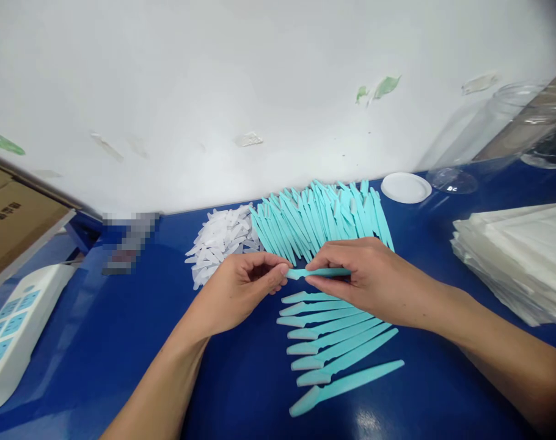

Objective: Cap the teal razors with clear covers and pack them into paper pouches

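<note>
Between my two hands is a turquoise eyebrow razor (297,274), held level. My right hand (374,275) is closed around its handle. At the other end, the thumb and fingers of my left hand (255,284) pinch the blade tip; whether a cap is between them is hidden. Below lies a row of turquoise razors (346,342), several with whitish covers over their blade ends. Behind my hands spreads a large pile of turquoise razors (324,214). To its left is a heap of small translucent white caps (225,238).
A white round lid (406,187) and clear plastic jars (465,140) stand at the back right. Stacked plastic bags (520,244) lie on the right. A white power strip (25,324) and a cardboard box (21,214) are at left on the blue table (135,342).
</note>
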A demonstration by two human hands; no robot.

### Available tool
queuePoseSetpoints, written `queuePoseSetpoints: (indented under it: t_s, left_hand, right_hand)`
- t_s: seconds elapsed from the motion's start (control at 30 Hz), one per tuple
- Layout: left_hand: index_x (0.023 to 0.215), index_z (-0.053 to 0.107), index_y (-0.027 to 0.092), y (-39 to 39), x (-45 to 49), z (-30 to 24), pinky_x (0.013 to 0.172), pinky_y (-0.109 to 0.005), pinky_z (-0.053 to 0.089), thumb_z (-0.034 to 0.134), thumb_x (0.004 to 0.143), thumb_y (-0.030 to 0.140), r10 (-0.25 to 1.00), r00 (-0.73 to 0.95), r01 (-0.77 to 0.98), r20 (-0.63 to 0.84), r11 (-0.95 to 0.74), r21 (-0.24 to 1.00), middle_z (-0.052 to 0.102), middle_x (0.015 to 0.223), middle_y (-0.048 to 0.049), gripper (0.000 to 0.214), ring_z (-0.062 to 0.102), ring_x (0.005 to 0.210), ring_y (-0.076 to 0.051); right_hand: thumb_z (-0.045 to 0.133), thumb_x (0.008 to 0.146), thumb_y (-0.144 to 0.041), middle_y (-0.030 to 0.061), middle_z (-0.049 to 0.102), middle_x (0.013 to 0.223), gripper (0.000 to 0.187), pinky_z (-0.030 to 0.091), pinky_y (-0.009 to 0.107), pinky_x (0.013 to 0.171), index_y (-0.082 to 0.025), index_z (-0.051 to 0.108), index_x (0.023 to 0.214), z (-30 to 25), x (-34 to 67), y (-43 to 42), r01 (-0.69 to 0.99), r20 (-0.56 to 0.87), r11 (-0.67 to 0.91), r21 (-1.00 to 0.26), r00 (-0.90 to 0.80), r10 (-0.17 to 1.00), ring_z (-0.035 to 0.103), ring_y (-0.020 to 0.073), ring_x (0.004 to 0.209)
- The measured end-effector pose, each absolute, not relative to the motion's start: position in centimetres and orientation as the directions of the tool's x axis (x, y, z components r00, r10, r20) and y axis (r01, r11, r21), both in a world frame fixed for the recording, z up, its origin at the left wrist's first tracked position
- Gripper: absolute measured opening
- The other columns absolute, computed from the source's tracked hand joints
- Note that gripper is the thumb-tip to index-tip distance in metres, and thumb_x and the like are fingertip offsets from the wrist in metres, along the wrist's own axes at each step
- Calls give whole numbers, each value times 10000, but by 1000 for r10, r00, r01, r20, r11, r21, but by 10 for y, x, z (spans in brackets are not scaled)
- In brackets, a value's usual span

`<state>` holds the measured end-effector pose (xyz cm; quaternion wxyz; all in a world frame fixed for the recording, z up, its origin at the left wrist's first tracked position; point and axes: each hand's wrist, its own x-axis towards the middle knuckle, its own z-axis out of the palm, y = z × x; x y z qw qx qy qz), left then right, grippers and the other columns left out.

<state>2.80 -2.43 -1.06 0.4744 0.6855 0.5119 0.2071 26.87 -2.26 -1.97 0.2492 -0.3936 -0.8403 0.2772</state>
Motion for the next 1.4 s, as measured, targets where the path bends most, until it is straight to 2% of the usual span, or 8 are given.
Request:
queuePoseSetpoints:
  t_s: [0.1, 0.3, 0.5, 0.6, 0.8, 0.9, 1.07, 1.4]
  left_hand:
    - [1069, 762, 258, -27, 26, -5, 667, -261, 466, 618, 966, 471, 868, 450, 587, -210, -111, 802, 720, 877, -5, 277, 609, 759, -159]
    - [990, 766, 252, -33, 25, 4, 598, -258, 444, 595, 970, 460, 804, 536, 643, -258, -191, 742, 725, 799, 0, 270, 603, 685, -156]
    - [1015, 791, 266, -32, 32, -5, 637, -249, 490, 614, 967, 395, 856, 515, 617, -43, -336, 711, 771, 900, -7, 224, 663, 733, -160]
    - [1023, 803, 267, -32, 35, -12, 672, -266, 512, 614, 969, 342, 845, 532, 642, 47, -439, 629, 784, 961, -18, 211, 688, 758, -171]
    - [1058, 791, 251, -31, 35, -20, 716, -301, 535, 594, 979, 341, 788, 615, 653, 24, -526, 545, 758, 1106, -43, 231, 705, 831, -192]
    - [1092, 777, 238, -32, 35, -20, 755, -323, 535, 625, 962, 416, 768, 640, 649, 0, -540, 536, 730, 1161, -57, 268, 696, 872, -205]
    - [1244, 710, 271, -36, 36, -21, 915, -393, 513, 721, 876, 517, 723, 691, 608, 17, -594, 527, 637, 1312, -84, 444, 621, 1130, -284]
    - [1309, 655, 258, -37, 41, -26, 1000, -434, 475, 718, 907, 412, 699, 715, 599, 19, -625, 500, 600, 1317, -96, 434, 557, 1203, -296]
  right_hand:
    - [635, 957, -290, -37, 673, 792, 108, 366, 233, 548, -207, 704, 967, -15, 270, -23, 552, 145, 547, -630, -609, 780, 541, 80, 612]
    - [603, 968, -287, -35, 698, 816, 114, 431, 275, 629, -266, 709, 932, -3, 295, -40, 620, 22, 561, -549, -660, 751, 625, 137, 741]
    - [635, 945, -431, 22, 737, 1030, 206, 522, 379, 761, -295, 705, 1082, -6, 356, -85, 839, 357, 427, -338, -305, 883, 696, 221, 843]
    - [625, 957, -408, 51, 721, 1072, 223, 539, 408, 795, -287, 705, 1128, -14, 366, -106, 865, 422, 425, -266, -292, 859, 697, 240, 871]
    - [577, 992, -215, 91, 667, 1037, 212, 563, 356, 779, -199, 702, 1163, -34, 338, -119, 734, 299, 599, -320, -522, 799, 646, 205, 916]
    - [601, 979, -196, 98, 628, 1028, 239, 547, 350, 749, -182, 696, 1198, -40, 328, -121, 714, 260, 596, -367, -536, 803, 610, 196, 899]
    - [633, 962, -215, 69, 549, 925, 348, 494, 342, 684, -192, 643, 1309, -44, 319, -126, 703, 248, 601, -379, -549, 798, 534, 183, 807]
    - [672, 933, -198, 32, 492, 821, 294, 385, 347, 671, -200, 683, 1226, -52, 306, -129, 714, 284, 604, -353, -534, 797, 432, 170, 726]
